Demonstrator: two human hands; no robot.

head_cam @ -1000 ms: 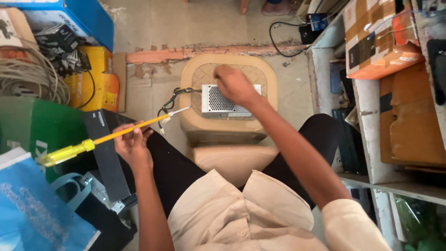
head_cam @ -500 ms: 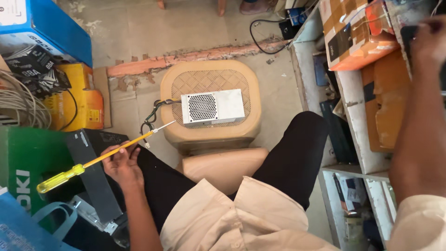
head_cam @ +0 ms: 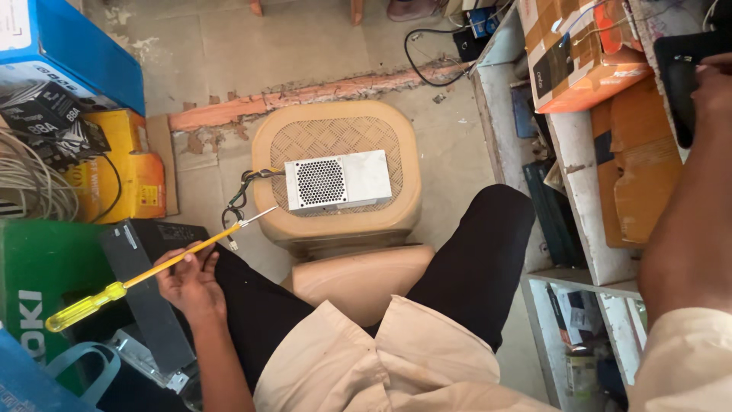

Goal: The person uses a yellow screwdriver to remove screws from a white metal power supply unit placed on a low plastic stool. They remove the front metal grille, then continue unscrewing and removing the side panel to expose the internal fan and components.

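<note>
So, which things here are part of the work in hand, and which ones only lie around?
In use:
- yellow screwdriver, held by the left hand
- grey metal box with fan grille, on the beige stool
- right hand, touching a black thing on the shelf

Lying about:
- blue box
- orange cartons
- cable coil
- green box

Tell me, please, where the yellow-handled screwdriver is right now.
The yellow-handled screwdriver is at the head view's lower left, held by its shaft in the left hand, tip pointing toward the metal power supply box on the stool.
</note>
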